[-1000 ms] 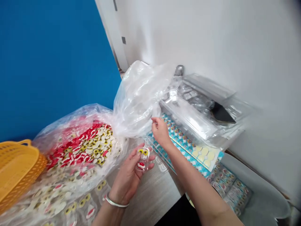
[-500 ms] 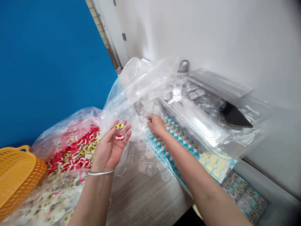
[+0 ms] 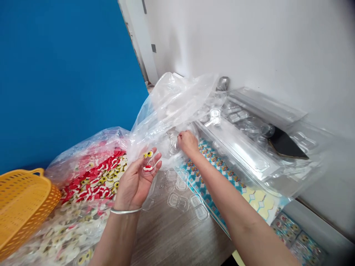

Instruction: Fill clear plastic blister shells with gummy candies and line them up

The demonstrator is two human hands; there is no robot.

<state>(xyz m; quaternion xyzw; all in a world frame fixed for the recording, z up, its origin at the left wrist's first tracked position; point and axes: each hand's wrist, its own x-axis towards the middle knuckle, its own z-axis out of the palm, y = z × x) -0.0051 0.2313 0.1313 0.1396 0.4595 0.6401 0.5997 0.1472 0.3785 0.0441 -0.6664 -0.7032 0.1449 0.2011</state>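
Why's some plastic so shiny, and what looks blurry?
Head view: light probably bouncing off the long clear plastic leaves white glare; a bright streak on the pale wall; packs at lower right look smeary; the top-right corner goes dark; the clear case in the left hand has faint edges.

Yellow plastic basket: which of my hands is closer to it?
Left. Your left hand is right of the yellow plastic basket, across the bag of eye pieces; your right hand is farther right, beside the clear plastic bag.
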